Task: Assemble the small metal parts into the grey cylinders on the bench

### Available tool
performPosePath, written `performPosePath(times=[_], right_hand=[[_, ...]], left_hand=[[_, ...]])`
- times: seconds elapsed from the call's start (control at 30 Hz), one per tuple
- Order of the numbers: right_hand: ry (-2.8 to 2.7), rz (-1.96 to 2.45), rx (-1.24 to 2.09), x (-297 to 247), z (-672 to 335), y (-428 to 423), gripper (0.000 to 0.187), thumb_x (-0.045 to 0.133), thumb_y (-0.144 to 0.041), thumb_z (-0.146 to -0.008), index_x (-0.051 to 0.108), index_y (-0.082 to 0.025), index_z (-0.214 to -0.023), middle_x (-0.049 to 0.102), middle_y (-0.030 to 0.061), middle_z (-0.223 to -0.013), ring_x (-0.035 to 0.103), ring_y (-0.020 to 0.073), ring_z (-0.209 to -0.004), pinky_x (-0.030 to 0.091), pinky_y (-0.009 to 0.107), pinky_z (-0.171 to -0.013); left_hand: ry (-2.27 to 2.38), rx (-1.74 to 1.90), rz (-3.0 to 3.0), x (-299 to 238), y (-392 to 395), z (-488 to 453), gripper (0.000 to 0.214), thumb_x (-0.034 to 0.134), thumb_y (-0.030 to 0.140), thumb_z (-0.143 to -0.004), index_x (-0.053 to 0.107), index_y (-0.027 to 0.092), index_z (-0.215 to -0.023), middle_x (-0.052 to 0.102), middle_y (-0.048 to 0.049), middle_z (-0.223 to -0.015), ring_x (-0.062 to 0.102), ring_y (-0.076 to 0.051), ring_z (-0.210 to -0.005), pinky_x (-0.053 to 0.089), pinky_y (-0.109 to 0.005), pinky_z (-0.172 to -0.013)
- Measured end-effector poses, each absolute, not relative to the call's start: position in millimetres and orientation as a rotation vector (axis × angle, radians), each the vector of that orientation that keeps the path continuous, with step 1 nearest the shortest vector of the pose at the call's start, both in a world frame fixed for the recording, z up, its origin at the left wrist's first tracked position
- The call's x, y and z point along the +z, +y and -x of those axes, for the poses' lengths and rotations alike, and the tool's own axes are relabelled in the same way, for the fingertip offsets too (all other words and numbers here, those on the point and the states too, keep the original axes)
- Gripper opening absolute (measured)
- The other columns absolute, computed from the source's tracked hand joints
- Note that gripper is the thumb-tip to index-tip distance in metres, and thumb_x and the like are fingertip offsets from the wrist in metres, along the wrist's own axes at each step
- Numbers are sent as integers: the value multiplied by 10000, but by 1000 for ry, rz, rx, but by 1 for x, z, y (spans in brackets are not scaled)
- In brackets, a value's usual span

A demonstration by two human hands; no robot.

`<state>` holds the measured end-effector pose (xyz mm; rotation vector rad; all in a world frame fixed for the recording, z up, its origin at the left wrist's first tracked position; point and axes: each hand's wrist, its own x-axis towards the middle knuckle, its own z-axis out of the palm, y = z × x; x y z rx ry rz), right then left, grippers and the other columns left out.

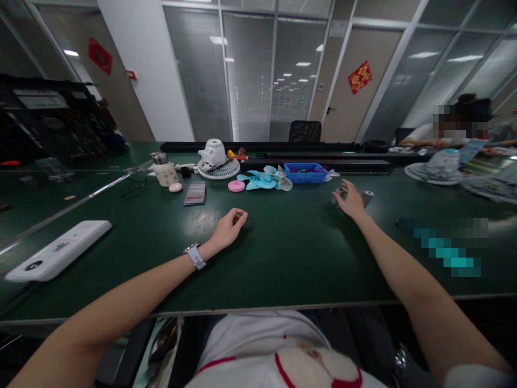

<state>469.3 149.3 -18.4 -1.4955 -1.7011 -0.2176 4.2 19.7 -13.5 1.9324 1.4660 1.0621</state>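
Observation:
My left hand (229,230) rests on the green tabletop (278,264), its fingers loosely curled and nothing visible in them. My right hand (351,201) is farther out on the right, thumb and fingers bent around a small translucent grey piece (336,199) whose kind I cannot make out. Partly behind that hand lies a small grey object (368,197). Beyond the hands are light-blue fan blades (262,179), a round pink item (236,186) and a blue basket (306,173) with small parts in it. A white fan housing (212,153) sits on a round white grille (220,170).
A white power strip-like device (60,252) lies at left. Near the back stand a patterned bottle (165,170), a small pink-white object (175,187) and a blurred card (195,193). Black rails (323,165) run along the back. At right are a blurred teal item (448,252), fan parts (440,164) and a person (424,133).

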Motion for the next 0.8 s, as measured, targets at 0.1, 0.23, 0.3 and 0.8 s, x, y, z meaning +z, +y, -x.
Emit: performPosePath(times=[0.1, 0.23, 0.3, 0.8], right_hand=[[-1567, 1613, -56, -34, -472, 155, 670, 656, -472, -793, 508, -120, -1344, 660, 204, -1216, 671, 315, -1047, 512, 472, -941], [-1523, 1643, 2, -41, -475, 161, 562, 660, -474, -780, 579, -165, -1243, 717, 157, -1083, 699, 291, -938, 545, 455, -865], [-1503, 1640, 4, -41, -475, 163, 574, 671, -467, -765, 585, -158, -1241, 720, 157, -1072, 700, 283, -915, 551, 444, -847], [-1304, 1617, 148, -41, -475, 166, 517, 786, -494, -644, 694, -119, -987, 754, 129, -886, 717, 239, -779, 581, 366, -746]], left_hand=[[1463, 1059, -1923, -13, 19, -4, 369, 468, 500, -927, 602, 195, -1086, 679, -47, -895, 638, -199, -855, 478, -318, -739], [1462, 1050, -1921, -12, 18, -5, 374, 469, 502, -928, 604, 194, -1091, 682, -51, -909, 640, -200, -859, 480, -320, -744], [1462, 1050, -1922, -11, 17, -5, 367, 473, 499, -927, 605, 196, -1087, 687, -51, -911, 643, -201, -859, 482, -320, -740], [1469, 1049, -1954, -12, 18, -5, 316, 500, 443, -920, 607, 199, -1090, 690, -48, -930, 641, -194, -860, 482, -324, -748]])
